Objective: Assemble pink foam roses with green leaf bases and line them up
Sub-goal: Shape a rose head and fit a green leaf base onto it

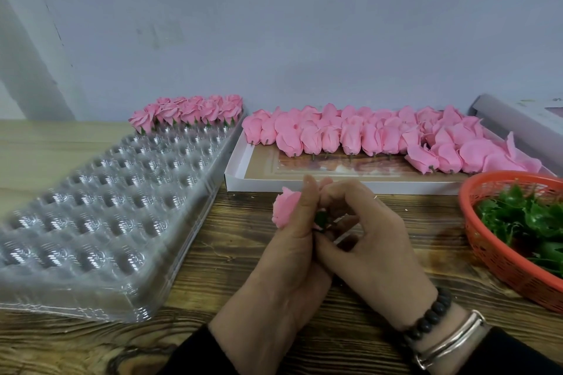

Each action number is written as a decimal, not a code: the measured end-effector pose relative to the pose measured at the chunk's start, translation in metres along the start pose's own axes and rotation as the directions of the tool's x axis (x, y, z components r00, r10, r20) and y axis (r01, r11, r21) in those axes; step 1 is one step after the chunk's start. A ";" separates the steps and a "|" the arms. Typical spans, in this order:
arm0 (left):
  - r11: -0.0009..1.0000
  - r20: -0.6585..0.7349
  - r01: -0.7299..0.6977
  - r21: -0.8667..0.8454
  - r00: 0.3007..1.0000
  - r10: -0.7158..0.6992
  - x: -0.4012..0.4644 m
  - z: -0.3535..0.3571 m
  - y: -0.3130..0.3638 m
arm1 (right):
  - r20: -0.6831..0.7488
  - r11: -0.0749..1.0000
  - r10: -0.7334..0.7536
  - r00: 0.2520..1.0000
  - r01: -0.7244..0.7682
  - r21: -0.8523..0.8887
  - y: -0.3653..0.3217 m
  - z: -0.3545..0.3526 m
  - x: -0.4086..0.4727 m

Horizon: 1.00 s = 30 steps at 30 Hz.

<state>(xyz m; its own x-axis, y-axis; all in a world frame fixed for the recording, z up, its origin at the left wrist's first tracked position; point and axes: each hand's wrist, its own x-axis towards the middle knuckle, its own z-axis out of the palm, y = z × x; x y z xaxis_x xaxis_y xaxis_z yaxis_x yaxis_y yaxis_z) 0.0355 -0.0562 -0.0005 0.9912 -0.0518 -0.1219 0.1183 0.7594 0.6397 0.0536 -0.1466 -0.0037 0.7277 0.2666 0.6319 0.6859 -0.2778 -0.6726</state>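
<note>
Your left hand (289,240) grips a pink rose (285,210); right hand (365,231) fingers pinch its green leaf base (321,218) above the desk. One row fills the clear tray (106,192); many bare roses (365,134) wait.

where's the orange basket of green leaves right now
In the head view the orange basket sits at the table's right edge, right of the right hand, just in front of the white tray's right end.

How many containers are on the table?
3: a clear plastic tray on the left, a white box of pink roses at the back, an orange basket of green leaves on the right.
</note>
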 end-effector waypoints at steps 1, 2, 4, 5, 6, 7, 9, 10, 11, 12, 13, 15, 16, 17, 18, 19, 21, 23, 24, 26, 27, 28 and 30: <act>1.000 -0.001 -0.015 0.028 1.000 0.015 0.000 0.000 -0.001 | -0.015 0.999 0.028 0.999 -0.027 0.019 0.000 0.001 0.000; 0.998 -0.007 -0.031 0.059 0.999 0.031 0.001 -0.001 -0.001 | -0.028 0.998 0.052 0.998 -0.050 0.040 0.000 0.001 -0.001; 0.993 -0.027 -0.052 0.107 0.998 0.055 0.003 -0.003 -0.001 | -0.039 0.995 0.079 0.996 -0.077 0.062 0.001 0.002 -0.001; 0.992 -0.031 -0.053 0.113 0.998 0.057 0.004 -0.004 -0.001 | -0.034 0.994 0.085 0.996 -0.083 0.065 0.001 0.002 -0.001; 0.993 -0.027 -0.051 0.108 0.998 0.055 0.005 -0.005 -0.001 | -0.023 0.994 0.086 0.996 -0.084 0.067 0.001 0.002 0.000; 0.994 -0.023 -0.051 0.094 0.998 0.053 0.005 -0.005 -0.001 | -0.010 0.995 0.080 0.997 -0.079 0.067 0.001 0.001 0.000; 0.997 -0.035 -0.051 0.054 0.998 0.053 0.006 -0.006 -0.002 | -0.002 0.997 0.057 0.998 -0.057 0.054 0.001 0.001 0.000; 0.998 -0.040 -0.052 0.039 0.998 0.054 0.006 -0.005 -0.002 | -0.004 0.998 0.044 0.999 -0.044 0.044 0.001 0.001 0.000; 0.998 -0.038 -0.053 0.026 0.998 0.054 0.006 -0.005 -0.002 | -0.008 0.999 0.035 0.999 -0.035 0.033 0.001 0.001 0.000; 0.999 -0.029 -0.051 0.020 0.998 0.051 0.005 -0.004 -0.003 | -0.013 0.999 0.028 1.000 -0.028 0.020 0.001 0.001 -0.001; 0.998 -0.018 -0.049 0.026 0.999 0.049 0.005 -0.003 -0.003 | -0.019 1.000 0.022 1.000 -0.022 0.011 0.001 0.001 -0.001; 0.997 0.022 -0.047 0.059 0.999 0.046 0.004 -0.003 -0.003 | -0.043 1.000 0.026 0.999 -0.025 0.017 0.002 0.002 -0.001; 0.996 0.037 -0.050 0.079 0.998 0.047 0.004 -0.002 -0.002 | -0.064 0.998 0.042 0.997 -0.039 0.041 0.002 0.002 -0.001; 0.992 0.043 -0.053 0.110 0.998 0.049 0.003 -0.002 -0.002 | -0.091 0.995 0.068 0.994 -0.061 0.079 0.002 0.002 -0.001; 0.984 0.044 -0.059 0.168 0.998 0.052 0.003 -0.003 -0.002 | -0.118 0.990 0.096 0.988 -0.083 0.112 0.003 0.002 0.000; 0.968 0.050 -0.068 0.242 0.997 0.057 0.002 -0.003 -0.002 | -0.144 0.987 0.118 0.982 -0.101 0.123 0.006 0.000 0.002; 0.921 0.043 -0.088 0.380 0.996 0.077 0.000 -0.005 -0.001 | -0.173 0.989 0.140 0.975 -0.129 0.077 0.011 -0.003 0.003; 0.892 -0.014 -0.083 0.445 0.995 0.100 0.001 -0.007 0.002 | -0.159 0.991 0.132 0.978 -0.131 0.019 0.013 -0.005 0.003; 0.890 -0.036 -0.084 0.448 0.993 0.112 0.002 -0.008 0.003 | -0.142 0.993 0.118 0.983 -0.119 -0.001 0.013 -0.005 0.003; 0.889 -0.066 -0.102 0.447 0.987 0.147 0.004 -0.010 0.006 | -0.111 0.995 0.094 0.989 -0.097 -0.022 0.013 -0.003 0.002; 0.884 -0.077 -0.117 0.453 0.982 0.170 0.004 -0.010 0.007 | -0.101 0.996 0.089 0.991 -0.091 -0.022 0.013 -0.002 0.002; 0.876 -0.081 -0.130 0.464 0.979 0.188 0.004 -0.010 0.008 | -0.093 0.996 0.089 0.992 -0.090 -0.015 0.013 -0.002 0.002; 0.864 -0.076 -0.145 0.482 0.976 0.206 0.004 -0.010 0.009 | -0.078 0.994 0.109 0.991 -0.107 0.024 0.015 -0.002 0.003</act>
<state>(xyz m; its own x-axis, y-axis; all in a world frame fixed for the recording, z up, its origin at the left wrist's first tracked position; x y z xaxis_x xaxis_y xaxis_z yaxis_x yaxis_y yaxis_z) 0.0397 -0.0428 -0.0026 0.9868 0.1556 -0.0449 -0.0127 0.3507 0.9364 0.0664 -0.1515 -0.0115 0.7961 0.1615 0.5832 0.6035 -0.2824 -0.7457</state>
